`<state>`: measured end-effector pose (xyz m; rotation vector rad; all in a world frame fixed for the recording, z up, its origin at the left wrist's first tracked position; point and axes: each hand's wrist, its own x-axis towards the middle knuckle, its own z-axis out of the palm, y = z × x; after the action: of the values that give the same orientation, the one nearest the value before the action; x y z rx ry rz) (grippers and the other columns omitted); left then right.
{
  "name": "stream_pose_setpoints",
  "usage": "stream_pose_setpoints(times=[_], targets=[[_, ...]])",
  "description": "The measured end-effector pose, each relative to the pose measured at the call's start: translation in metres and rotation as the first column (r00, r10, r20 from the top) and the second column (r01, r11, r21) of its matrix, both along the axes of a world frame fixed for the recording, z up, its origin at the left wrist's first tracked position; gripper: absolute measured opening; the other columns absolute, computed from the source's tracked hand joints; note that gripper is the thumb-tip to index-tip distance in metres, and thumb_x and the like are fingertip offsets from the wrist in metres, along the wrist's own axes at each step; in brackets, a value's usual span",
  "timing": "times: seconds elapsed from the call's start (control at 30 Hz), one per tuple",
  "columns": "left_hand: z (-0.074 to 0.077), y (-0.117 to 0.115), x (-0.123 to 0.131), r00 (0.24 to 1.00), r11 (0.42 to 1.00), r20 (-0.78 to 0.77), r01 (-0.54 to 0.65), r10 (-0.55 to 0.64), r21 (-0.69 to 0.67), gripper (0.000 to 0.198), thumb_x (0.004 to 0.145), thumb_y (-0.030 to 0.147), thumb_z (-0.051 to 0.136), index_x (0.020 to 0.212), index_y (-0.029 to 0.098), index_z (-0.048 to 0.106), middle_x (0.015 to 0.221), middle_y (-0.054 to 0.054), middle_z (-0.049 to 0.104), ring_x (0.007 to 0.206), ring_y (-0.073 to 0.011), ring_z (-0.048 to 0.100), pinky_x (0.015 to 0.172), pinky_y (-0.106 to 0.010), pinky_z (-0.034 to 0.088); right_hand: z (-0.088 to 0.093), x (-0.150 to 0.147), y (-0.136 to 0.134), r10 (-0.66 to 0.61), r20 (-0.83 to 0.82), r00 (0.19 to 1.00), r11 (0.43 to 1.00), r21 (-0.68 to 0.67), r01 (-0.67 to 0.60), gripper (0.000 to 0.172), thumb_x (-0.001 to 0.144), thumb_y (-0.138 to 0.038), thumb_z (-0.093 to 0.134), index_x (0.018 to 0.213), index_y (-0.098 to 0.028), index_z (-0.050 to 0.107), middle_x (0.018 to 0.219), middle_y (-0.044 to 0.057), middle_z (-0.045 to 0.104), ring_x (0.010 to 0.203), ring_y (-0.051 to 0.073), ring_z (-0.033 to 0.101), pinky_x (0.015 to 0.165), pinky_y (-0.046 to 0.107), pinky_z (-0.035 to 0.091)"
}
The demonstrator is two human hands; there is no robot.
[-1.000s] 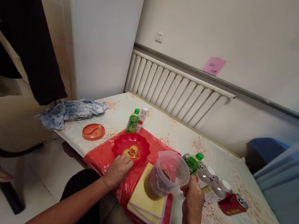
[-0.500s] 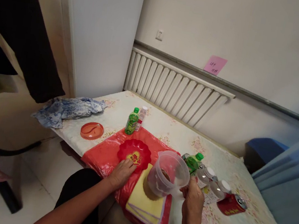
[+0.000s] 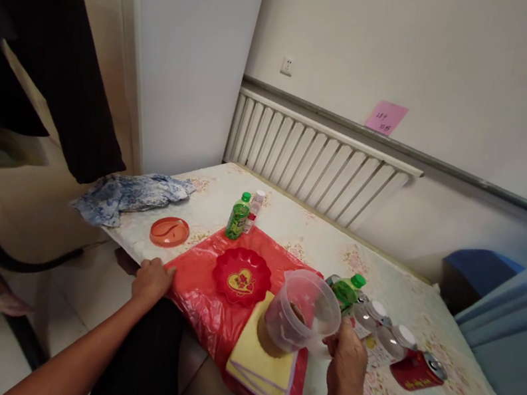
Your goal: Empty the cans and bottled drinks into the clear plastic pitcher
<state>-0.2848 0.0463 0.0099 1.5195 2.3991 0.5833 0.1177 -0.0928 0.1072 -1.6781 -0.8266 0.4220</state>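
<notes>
My right hand is closed round the handle of a clear plastic measuring jug, which has some brown stuff inside. The jug is over folded yellow cloths. My left hand is at the table's front edge, its fingers curled onto the left corner of a red plastic bag spread flat there; the fingertips are partly hidden. On the bag, between my hands, lies a red scalloped plate with a yellow heart print. An orange-red round lid rests just beyond my left hand.
A green-capped bottle and a white-capped bottle stand behind the plate. Right of the jug are another green bottle, clear bottles and a red can. A blue-white cloth lies at the table's left end.
My left hand has moved left from the red plate's rim to the corner of the red plastic bag. My right hand still holds the measuring jug in about the same place.
</notes>
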Motion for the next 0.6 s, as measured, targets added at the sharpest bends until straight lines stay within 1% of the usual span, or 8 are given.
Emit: stream_pose_setpoints(times=[0.1, 0.13, 0.2, 0.27, 0.3, 0.4, 0.53, 0.6], targets=[[-0.010, 0.006, -0.012, 0.994, 0.998, 0.098, -0.034, 0.039, -0.055, 0.043, 0.084, 0.040, 0.055, 0.114, 0.010, 0.057, 0.108, -0.018, 0.067, 0.094, -0.0295, 0.067, 0.073, -0.033, 0.051, 0.003, -0.002, -0.001, -0.011, -0.048, 0.999, 0.999, -0.043, 0.009, 0.053, 0.088, -0.058, 0.045, 0.051, -0.021, 0.046, 0.046, -0.004, 0.044, 0.049, 0.013, 0.041, 0.053, 0.028, 0.032], [-0.013, 0.007, -0.015, 0.991, 0.997, 0.121, -0.043, 0.050, -0.063, 0.041, 0.083, 0.038, 0.056, 0.114, 0.011, 0.056, 0.105, -0.016, 0.069, 0.092, -0.0274, 0.068, 0.072, -0.030, 0.050, 0.004, -0.003, -0.001, -0.012, -0.038, 0.999, 0.999, -0.049, 0.010, 0.052, 0.089, -0.057, 0.044, 0.051, -0.021, 0.045, 0.047, -0.004, 0.044, 0.049, 0.013, 0.041, 0.053, 0.028, 0.032], [-0.016, 0.007, -0.019, 0.986, 0.996, 0.153, -0.053, 0.063, -0.068, 0.031, 0.083, 0.032, 0.055, 0.109, 0.016, 0.059, 0.099, -0.012, 0.071, 0.090, -0.0251, 0.069, 0.070, -0.028, 0.049, 0.007, -0.005, -0.002, 0.002, -0.003, 1.000, 0.998, -0.057, -0.002, 0.051, 0.089, -0.055, 0.043, 0.052, -0.021, 0.045, 0.048, -0.004, 0.045, 0.050, 0.013, 0.042, 0.054, 0.028, 0.033], [-0.018, 0.005, -0.022, 0.984, 0.996, 0.168, -0.055, 0.065, -0.064, 0.020, 0.083, 0.027, 0.051, 0.099, 0.019, 0.061, 0.095, -0.009, 0.072, 0.089, -0.0247, 0.069, 0.068, -0.027, 0.047, 0.008, -0.005, -0.002, 0.018, 0.006, 1.000, 0.999, -0.050, -0.017, 0.049, 0.089, -0.055, 0.041, 0.053, -0.022, 0.044, 0.049, -0.004, 0.046, 0.051, 0.014, 0.043, 0.054, 0.028, 0.033], [-0.019, 0.004, -0.022, 0.983, 0.997, 0.171, -0.055, 0.065, -0.062, 0.017, 0.083, 0.025, 0.049, 0.095, 0.020, 0.062, 0.093, -0.009, 0.072, 0.088, -0.0251, 0.069, 0.067, -0.028, 0.047, 0.008, -0.005, -0.002, 0.021, 0.007, 1.000, 0.999, -0.043, -0.021, 0.049, 0.089, -0.055, 0.041, 0.053, -0.022, 0.043, 0.050, -0.004, 0.046, 0.051, 0.014, 0.043, 0.054, 0.028, 0.033], [-0.020, 0.001, -0.024, 0.983, 0.997, 0.172, -0.056, 0.065, -0.057, 0.017, 0.082, 0.022, 0.048, 0.090, 0.021, 0.062, 0.092, -0.010, 0.073, 0.086, -0.0269, 0.069, 0.064, -0.029, 0.045, 0.006, -0.004, -0.002, 0.023, 0.027, 0.999, 0.999, -0.046, -0.022, 0.049, 0.090, -0.056, 0.041, 0.054, -0.022, 0.042, 0.050, -0.004, 0.045, 0.052, 0.014, 0.042, 0.054, 0.028, 0.032], [-0.022, 0.001, -0.027, 0.985, 0.998, 0.162, -0.048, 0.055, -0.049, 0.016, 0.080, 0.020, 0.050, 0.086, 0.020, 0.064, 0.088, -0.010, 0.073, 0.083, -0.0275, 0.069, 0.062, -0.030, 0.045, 0.004, -0.003, -0.002, 0.032, 0.033, 0.999, 0.998, -0.047, -0.031, 0.050, 0.090, -0.056, 0.040, 0.053, -0.022, 0.043, 0.050, -0.004, 0.046, 0.052, 0.014, 0.042, 0.054, 0.028, 0.032], [-0.023, 0.001, -0.028, 0.988, 0.998, 0.145, -0.053, 0.057, -0.033, 0.017, 0.079, 0.020, 0.050, 0.088, 0.019, 0.065, 0.089, -0.011, 0.073, 0.082, -0.0273, 0.069, 0.062, -0.030, 0.046, 0.003, -0.002, -0.002, 0.038, 0.025, 0.999, 0.999, -0.036, -0.037, 0.050, 0.090, -0.056, 0.041, 0.054, -0.022, 0.043, 0.050, -0.004, 0.045, 0.052, 0.014, 0.042, 0.054, 0.028, 0.032]])
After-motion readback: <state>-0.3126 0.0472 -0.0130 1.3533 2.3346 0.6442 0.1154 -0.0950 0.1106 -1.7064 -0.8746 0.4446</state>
